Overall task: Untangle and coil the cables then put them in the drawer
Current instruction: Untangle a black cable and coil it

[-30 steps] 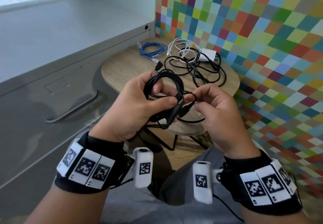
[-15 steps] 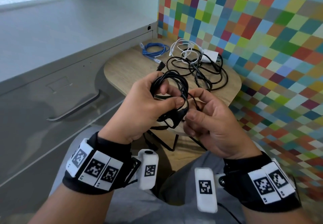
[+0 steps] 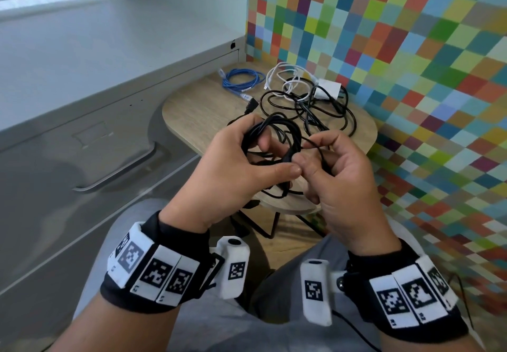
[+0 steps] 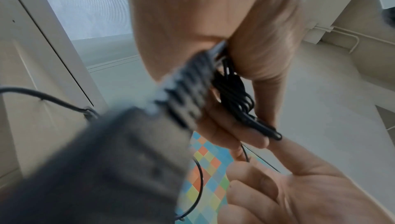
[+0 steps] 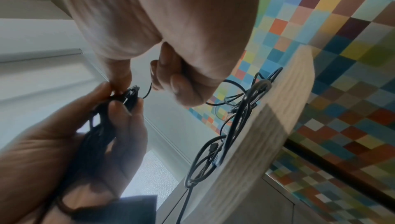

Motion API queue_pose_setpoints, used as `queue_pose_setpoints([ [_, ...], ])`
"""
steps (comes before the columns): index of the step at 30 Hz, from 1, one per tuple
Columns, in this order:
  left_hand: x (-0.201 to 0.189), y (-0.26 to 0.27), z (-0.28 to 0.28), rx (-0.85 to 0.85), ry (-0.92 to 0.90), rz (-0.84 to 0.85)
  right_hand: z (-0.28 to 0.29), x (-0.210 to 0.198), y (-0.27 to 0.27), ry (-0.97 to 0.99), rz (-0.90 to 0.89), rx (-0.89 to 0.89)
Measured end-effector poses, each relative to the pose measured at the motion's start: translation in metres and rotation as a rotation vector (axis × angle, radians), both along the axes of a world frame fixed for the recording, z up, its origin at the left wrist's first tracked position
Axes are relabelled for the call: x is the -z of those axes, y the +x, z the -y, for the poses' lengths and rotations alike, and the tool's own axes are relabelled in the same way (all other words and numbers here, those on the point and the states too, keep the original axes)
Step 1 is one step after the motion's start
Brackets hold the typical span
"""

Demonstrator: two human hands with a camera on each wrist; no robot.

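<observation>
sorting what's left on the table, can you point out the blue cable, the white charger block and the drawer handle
blue cable (image 3: 242,80): head view, on the near side of its coil.
white charger block (image 3: 329,88): head view, on its flat top face.
drawer handle (image 3: 118,177): head view, on the curved metal bar.

Wooden table (image 3: 197,110) – blue cable (image 3: 241,81), white cables (image 3: 282,77), black cables (image 3: 323,110)

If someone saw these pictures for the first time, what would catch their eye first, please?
Probably the two hands mid-frame: the left hand grips a black cable coil while the right hand pinches its loose strand. Behind them, tangled black cables lie on a small wooden table against a multicoloured checkered wall.
</observation>
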State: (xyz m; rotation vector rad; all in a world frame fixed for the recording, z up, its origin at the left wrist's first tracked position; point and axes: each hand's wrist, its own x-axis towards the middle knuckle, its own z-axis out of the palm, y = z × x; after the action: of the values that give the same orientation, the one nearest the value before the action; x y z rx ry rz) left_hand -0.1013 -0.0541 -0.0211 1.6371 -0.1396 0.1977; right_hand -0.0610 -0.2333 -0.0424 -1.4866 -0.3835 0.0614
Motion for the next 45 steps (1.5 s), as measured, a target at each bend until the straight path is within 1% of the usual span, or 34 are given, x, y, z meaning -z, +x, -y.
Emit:
queue_pose_setpoints([
  [2, 0.0, 0.001, 0.0, 0.003, -0.042, 0.008, 0.001, 0.002, 0.002, 0.028, -0.054, -0.02],
  [5, -0.002, 0.0, -0.005, 0.036, -0.248, 0.025, 0.009, 0.003, 0.01, 0.095, -0.128, -0.002],
  [6, -0.002, 0.0, -0.007, 0.048, -0.292, 0.032, 0.013, 0.002, 0.013, 0.102, -0.134, 0.011],
  [10, -0.001, 0.001, -0.007, 0.07, -0.326, 0.024, 0.019, 0.002, 0.023, 0.147, -0.132, 0.068],
  [13, 0.001, 0.004, -0.007, 0.091, -0.258, -0.003, 0.02, 0.001, 0.027, 0.252, -0.208, 0.138],
  [15, 0.005, 0.005, -0.007, 0.052, -0.183, -0.012, 0.021, 0.001, 0.028, 0.293, -0.229, 0.179],
  [16, 0.005, 0.006, -0.006, 0.024, -0.172, -0.01, 0.022, 0.002, 0.028, 0.279, -0.215, 0.191],
  [18, 0.005, 0.007, -0.004, -0.052, -0.208, 0.009, 0.021, 0.003, 0.026, 0.155, -0.162, 0.183],
  [21, 0.003, 0.009, -0.004, -0.141, -0.251, 0.038, 0.014, 0.003, 0.017, -0.074, -0.122, 0.087],
  [24, 0.002, 0.007, -0.004, -0.116, -0.194, 0.046, 0.008, 0.002, 0.013, -0.174, -0.108, -0.01],
  [26, 0.001, 0.005, -0.004, -0.072, -0.18, 0.05, 0.006, 0.001, 0.011, -0.199, -0.074, -0.059],
  [28, -0.001, 0.004, -0.004, -0.033, -0.202, 0.04, 0.006, 0.0, 0.011, -0.15, -0.06, -0.081],
  [29, -0.001, 0.005, -0.005, -0.031, -0.209, 0.029, 0.007, -0.001, 0.011, -0.091, -0.068, -0.083],
  [33, 0.003, 0.007, -0.013, -0.066, -0.21, -0.025, 0.024, -0.01, 0.017, 0.336, -0.144, -0.172],
  [36, 0.006, 0.007, -0.014, -0.01, -0.138, -0.076, 0.033, -0.017, 0.02, 0.458, -0.113, -0.235],
  [37, 0.007, 0.007, -0.013, 0.03, -0.108, -0.094, 0.034, -0.018, 0.02, 0.476, -0.113, -0.266],
  [39, 0.007, 0.006, -0.009, 0.105, -0.075, -0.121, 0.033, -0.018, 0.019, 0.449, -0.112, -0.278],
  [42, 0.008, 0.005, -0.005, 0.161, -0.039, -0.137, 0.027, -0.013, 0.016, 0.297, 0.022, -0.182],
  [45, 0.009, 0.005, -0.004, 0.165, 0.03, -0.156, 0.02, -0.015, 0.011, 0.178, 0.096, -0.151],
])
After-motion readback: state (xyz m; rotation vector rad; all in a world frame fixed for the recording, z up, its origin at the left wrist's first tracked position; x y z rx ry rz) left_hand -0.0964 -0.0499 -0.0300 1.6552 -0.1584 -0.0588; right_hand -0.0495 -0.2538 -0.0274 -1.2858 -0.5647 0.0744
